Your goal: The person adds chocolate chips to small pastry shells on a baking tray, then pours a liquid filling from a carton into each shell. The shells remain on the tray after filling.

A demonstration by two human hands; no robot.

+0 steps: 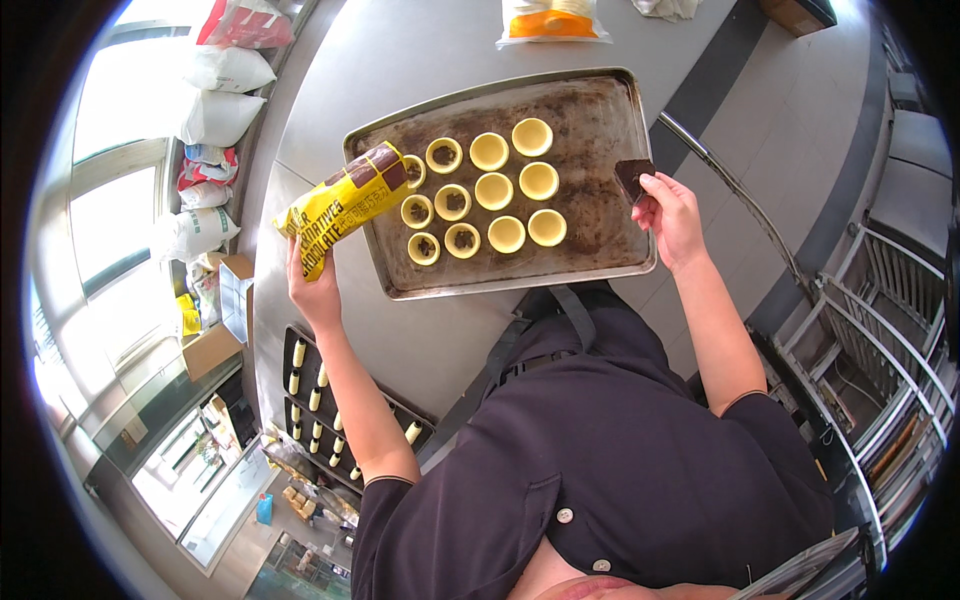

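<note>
My left hand grips the lower end of a yellow and brown chocolate package, which slants over the left part of a worn metal baking tray. Several pale yellow tart shells stand in rows on the tray. Those in the left rows hold dark bits at the bottom, such as one tart shell; the shells to the right show bare insides. At the tray's right edge, my right hand pinches a small dark piece, partly see-through, between thumb and fingers. What it is exactly, I cannot tell.
The tray lies on a grey metal worktable. At the far side lies a clear bag with an orange band. Dark trays with small pale rolls sit at the lower left. Filled sacks line the window side; metal racks stand at right.
</note>
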